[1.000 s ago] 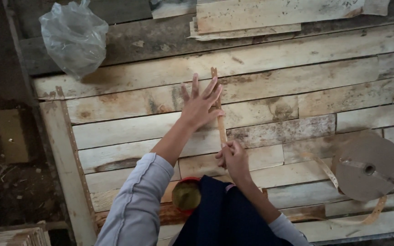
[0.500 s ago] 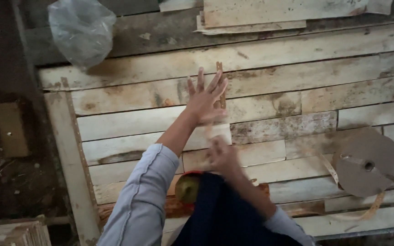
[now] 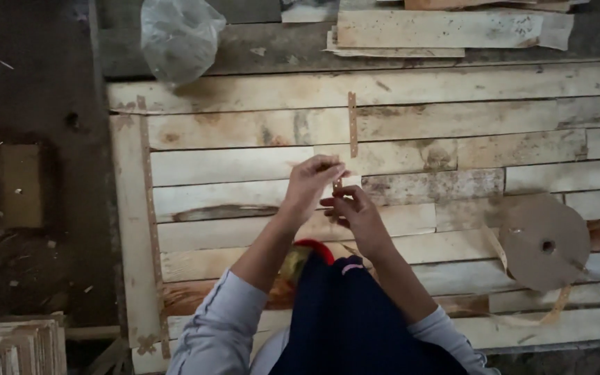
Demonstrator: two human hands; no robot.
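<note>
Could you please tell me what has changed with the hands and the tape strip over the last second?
The left hand has lifted off the boards, where it lay flat with spread fingers, and drawn back to meet the right hand; both now pinch the near end of the tape strip. The strip's far part now lies uncovered across the boards. The tape roll and plastic bag stayed put.

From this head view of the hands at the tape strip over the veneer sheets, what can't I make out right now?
- Where the tape strip ends: left hand and right hand cover it.
- The red and yellow object: mostly hidden behind the dark clothing.
- Contents of the plastic bag: film too cloudy.
- Tape roll: its loose tail is dim near the bottom edge.
</note>
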